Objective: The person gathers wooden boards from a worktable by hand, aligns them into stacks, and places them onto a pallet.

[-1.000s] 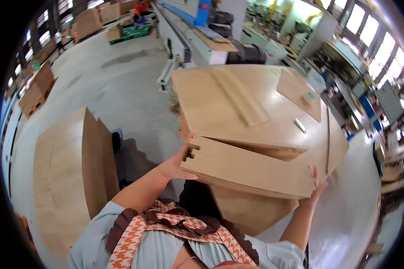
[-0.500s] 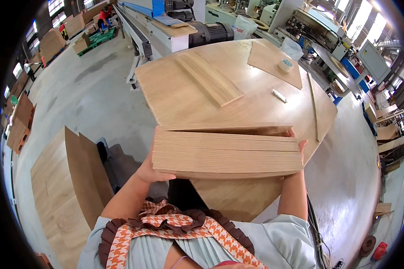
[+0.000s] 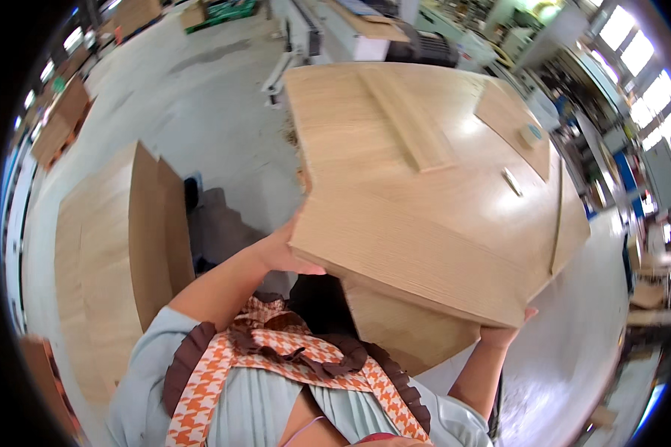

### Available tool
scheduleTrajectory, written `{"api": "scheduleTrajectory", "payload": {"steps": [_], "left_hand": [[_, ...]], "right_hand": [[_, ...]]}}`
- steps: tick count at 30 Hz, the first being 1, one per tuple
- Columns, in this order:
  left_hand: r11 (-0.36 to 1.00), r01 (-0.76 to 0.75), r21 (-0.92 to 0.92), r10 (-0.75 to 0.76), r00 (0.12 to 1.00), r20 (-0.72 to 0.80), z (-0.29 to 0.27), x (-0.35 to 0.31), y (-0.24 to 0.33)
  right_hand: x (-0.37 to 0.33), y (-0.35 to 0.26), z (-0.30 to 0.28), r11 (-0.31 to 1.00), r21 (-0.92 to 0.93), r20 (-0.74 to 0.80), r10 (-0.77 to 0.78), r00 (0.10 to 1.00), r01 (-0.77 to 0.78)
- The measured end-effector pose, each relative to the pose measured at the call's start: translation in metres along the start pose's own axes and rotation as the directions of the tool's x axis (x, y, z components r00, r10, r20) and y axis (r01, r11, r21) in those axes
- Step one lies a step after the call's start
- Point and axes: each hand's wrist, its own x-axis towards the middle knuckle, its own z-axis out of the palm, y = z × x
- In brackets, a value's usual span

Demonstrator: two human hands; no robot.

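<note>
A stack of thin, pale wood boards (image 3: 410, 249) is held in front of me by its two ends, its broad top face now turned upward. My left hand (image 3: 289, 249) is closed round the left end, with fingers showing along the lower edge. At the right end my right hand (image 3: 503, 334) grips the lower corner from beneath; part of it is hidden by the boards. Beyond the stack lies a wood-topped table (image 3: 343, 141). On it rest long flat strips of wood (image 3: 410, 123), a small white object (image 3: 512, 182) and a thin wooden strip (image 3: 558, 223).
A roll of tape (image 3: 531, 134) sits on a thin panel (image 3: 503, 119) at the table's far right. To my left stand large boards (image 3: 93, 253). A dark motor (image 3: 436, 51) and machinery are behind the table. Grey floor (image 3: 238, 97) shows at left.
The stack has tipped from showing its layered edge to showing its broad face, and its right end has swung lower and nearer. Both hands moved with it; my view shifted too.
</note>
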Motion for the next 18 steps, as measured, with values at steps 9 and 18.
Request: {"api": "scheduleTrajectory", "payload": {"steps": [9,18], "left_hand": [[0.998,-0.057,-0.033,0.052,0.989,-0.136,0.004,-0.012,-0.004],[0.995,-0.091,-0.037,0.081,0.975,-0.204,0.003,-0.047,0.011]], "right_hand": [[-0.013,0.002,0.018,0.990,-0.044,0.083,-0.129,0.988,0.133],[-0.003,0.064,0.103,0.989,-0.026,0.428,0.145,0.892,-0.148]]}}
